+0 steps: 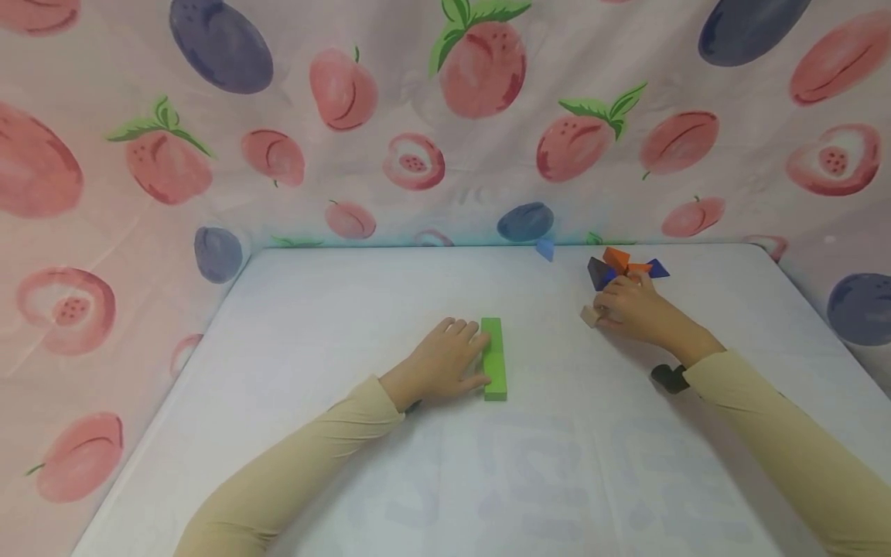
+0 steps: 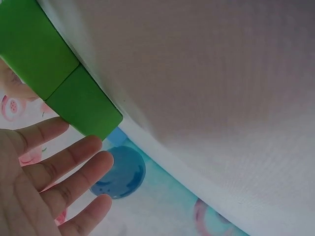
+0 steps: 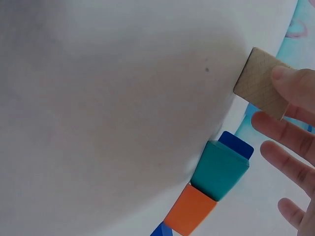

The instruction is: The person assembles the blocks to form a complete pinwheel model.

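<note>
Two green blocks point(image 1: 493, 363) stand end to end in a straight row on the white table. Beside their left side is my left hand point(image 1: 445, 360), its thumb and index finger against the row. In the left wrist view the other fingers point(image 2: 81, 189) of that hand stretch out loosely. Farther right, my right hand point(image 1: 633, 309) pinches a plain wooden block point(image 3: 262, 82) between thumb and fingers, low over the table. Just beyond it lie a teal block point(image 3: 220, 169), an orange block point(image 3: 191, 210) and a dark blue block point(image 3: 238, 144).
A light blue block point(image 1: 545, 249) lies at the table's back edge. More orange point(image 1: 616, 258) and blue pieces point(image 1: 657, 268) cluster behind the right hand. A black object point(image 1: 670, 379) shows by the right wrist. Fruit-printed cloth point(image 1: 418, 93) hangs behind the table.
</note>
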{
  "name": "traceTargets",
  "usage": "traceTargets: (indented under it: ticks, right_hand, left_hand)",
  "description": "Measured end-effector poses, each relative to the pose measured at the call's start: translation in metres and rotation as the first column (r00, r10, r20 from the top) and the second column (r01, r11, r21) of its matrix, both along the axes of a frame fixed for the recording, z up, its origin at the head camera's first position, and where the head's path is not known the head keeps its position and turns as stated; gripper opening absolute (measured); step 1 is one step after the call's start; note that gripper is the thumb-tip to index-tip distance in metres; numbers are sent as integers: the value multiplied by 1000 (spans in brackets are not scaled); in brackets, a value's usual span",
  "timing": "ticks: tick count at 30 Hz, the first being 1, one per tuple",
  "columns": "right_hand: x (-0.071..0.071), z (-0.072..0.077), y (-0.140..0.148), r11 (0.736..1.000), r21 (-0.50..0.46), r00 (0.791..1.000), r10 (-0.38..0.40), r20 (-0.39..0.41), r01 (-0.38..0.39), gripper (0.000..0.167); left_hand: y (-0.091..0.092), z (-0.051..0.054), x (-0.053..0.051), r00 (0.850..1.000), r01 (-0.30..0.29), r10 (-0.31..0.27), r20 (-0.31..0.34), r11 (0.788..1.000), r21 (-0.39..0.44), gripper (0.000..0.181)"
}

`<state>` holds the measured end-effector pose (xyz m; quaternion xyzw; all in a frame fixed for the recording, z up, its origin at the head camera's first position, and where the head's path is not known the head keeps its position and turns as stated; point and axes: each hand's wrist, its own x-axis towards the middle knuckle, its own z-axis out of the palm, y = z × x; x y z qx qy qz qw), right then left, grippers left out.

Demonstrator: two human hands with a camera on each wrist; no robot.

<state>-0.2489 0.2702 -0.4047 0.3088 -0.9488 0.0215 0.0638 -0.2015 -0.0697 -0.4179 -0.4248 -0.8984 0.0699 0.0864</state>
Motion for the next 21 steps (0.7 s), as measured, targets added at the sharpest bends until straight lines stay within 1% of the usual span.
traceTargets:
  ticks: [3,7,11,16,21]
  right_hand:
    - [-1,-1,-3,1000,-12,999,25,-40,-26,15]
    - [-4,-1,-16,998,-32,994,49,-97,-53,20]
    - [-9,0,-35,998,-43,994,41,-102,-45,22]
    - [-17,-1,-57,998,-55,997,14,-74,-18,26]
    - [-23,-1,-70,997,-67,999,-37,8,37,23]
  left_hand:
    - [-1,1,0,1000,-1,1,4,1000,2,58]
    - [-1,1,0,1000,-10,10,17,1000,0,59]
    - [-2,1,0,999,-12,12,30,1000,9,59]
    - [-1,-1,-1,999,-4,4,35,1000,23,59]
    - [-1,-1,0,1000,-2,2,30,1000,30,59]
